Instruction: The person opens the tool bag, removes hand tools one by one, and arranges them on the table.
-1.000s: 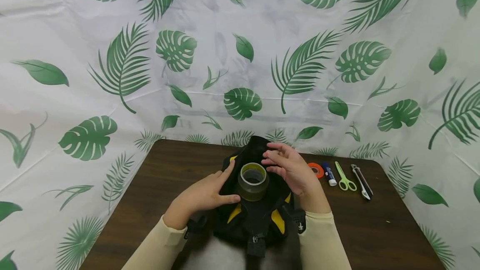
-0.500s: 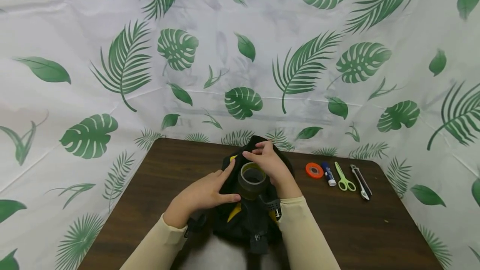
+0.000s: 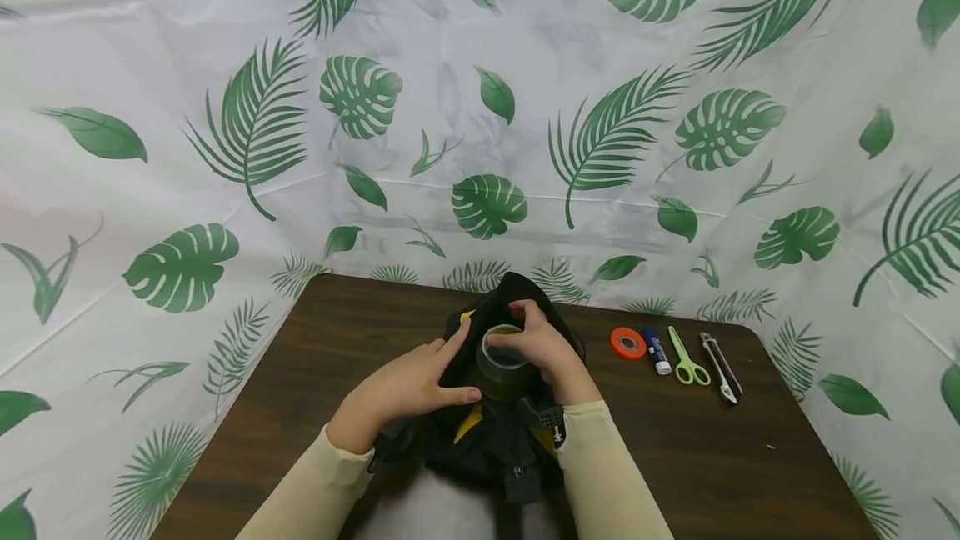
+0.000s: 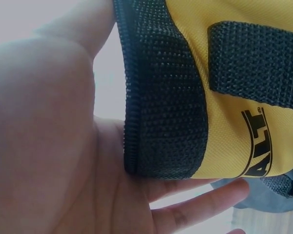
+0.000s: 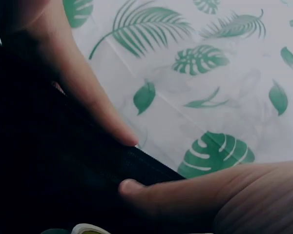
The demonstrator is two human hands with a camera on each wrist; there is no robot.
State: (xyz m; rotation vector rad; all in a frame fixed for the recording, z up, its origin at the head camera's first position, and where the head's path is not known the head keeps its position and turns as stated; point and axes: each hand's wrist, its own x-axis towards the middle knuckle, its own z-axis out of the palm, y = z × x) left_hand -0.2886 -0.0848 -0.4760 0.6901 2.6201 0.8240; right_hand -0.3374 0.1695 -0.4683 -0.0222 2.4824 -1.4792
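A black and yellow tool bag [image 3: 480, 440] stands at the table's middle with its mouth facing up. A wide roll of packing tape [image 3: 501, 373] sits upright at the opening. My left hand [image 3: 405, 386] rests against the bag's left side, thumb and forefinger spread and straight; the left wrist view shows its fingers [image 4: 200, 204] running behind the yellow wall [image 4: 229, 131]. My right hand [image 3: 543, 348] hovers at the roll, thumb over its hole and forefinger beyond it. In the right wrist view that thumb [image 5: 132, 187] and forefinger stand apart beside the dark bag edge.
To the right lie a small orange tape roll [image 3: 627, 343], a glue stick [image 3: 657, 350], green scissors [image 3: 688, 361] and a utility knife [image 3: 722, 367]. The brown wooden table [image 3: 352, 315] ends at a leaf-patterned cloth [image 3: 420, 107] behind.
My right hand has come left from beside the bag to above the tape roll, then its thumb has dropped lower over the roll's hole. The left hand stays put.
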